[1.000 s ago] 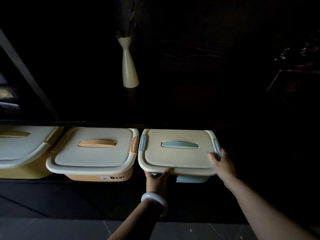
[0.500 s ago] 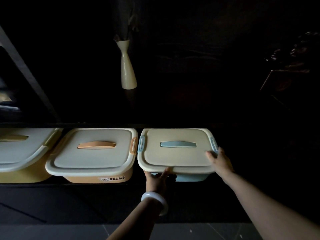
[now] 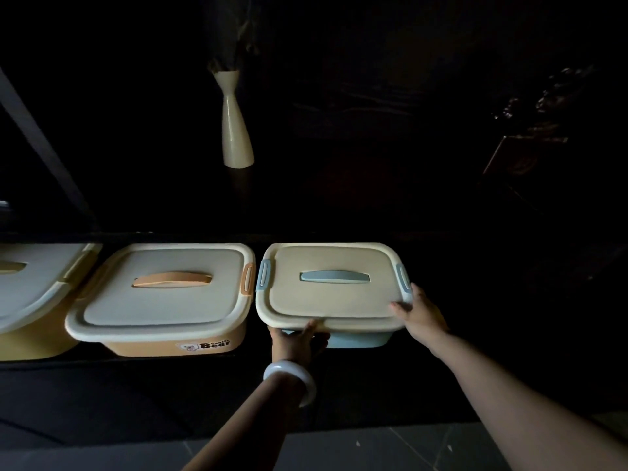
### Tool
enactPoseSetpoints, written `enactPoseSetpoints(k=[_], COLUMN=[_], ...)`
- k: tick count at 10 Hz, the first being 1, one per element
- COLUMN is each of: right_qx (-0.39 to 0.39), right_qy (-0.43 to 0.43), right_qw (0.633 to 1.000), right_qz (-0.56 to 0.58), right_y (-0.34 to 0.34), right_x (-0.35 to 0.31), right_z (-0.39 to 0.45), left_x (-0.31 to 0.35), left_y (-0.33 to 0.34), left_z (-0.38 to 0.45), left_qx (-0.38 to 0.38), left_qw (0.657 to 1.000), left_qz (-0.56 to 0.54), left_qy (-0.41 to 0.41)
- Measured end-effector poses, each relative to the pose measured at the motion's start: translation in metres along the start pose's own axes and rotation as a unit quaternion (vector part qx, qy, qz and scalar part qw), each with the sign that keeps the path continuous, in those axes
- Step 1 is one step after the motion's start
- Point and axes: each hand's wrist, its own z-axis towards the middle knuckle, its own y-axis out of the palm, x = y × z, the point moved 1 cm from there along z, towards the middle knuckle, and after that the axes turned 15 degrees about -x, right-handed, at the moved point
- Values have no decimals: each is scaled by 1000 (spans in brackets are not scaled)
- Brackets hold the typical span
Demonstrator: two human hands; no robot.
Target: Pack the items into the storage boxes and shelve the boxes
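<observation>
Blue box (image 3: 360, 338) w/ cream lid (image 3: 331, 300) sits on dark shelf (image 3: 204, 363), rightmost of three. Left hand (image 3: 297, 343) at front edge, fingers under lid rim, thumb on top of rim, holding box front. White bangle (image 3: 292, 380) on that wrist. Right hand (image 3: 419, 312) grips front right corner, fingers curled over lid by blue clasp (image 3: 403, 278). Orange box (image 3: 163, 300) just left of left fingers, near-touching blue one; yellow box (image 3: 30, 300) further left. White vase (image 3: 236, 124) on level above, behind fingers.

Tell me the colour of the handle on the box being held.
Pale blue handle, clearest in the head view.
</observation>
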Motion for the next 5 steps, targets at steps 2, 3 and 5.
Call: enactPoseSetpoints(k=[2, 3, 5], right_qx=[9, -3, -4], right_qy=[-44, -72, -157], right_qw=[998, 994, 977], right_qz=[-48, -77, -145], right_y=[-7, -14, -29], right_x=[-4, -4, 0], right_z=[-18, -34, -77], left_x=[0, -3, 8], left_y=[9, 11, 37], left_z=[-18, -34, -77], left_qx=[-17, -6, 1], left_qw=[996, 988, 896], left_qz=[34, 129, 444], left_qy=[-76, -90, -12])
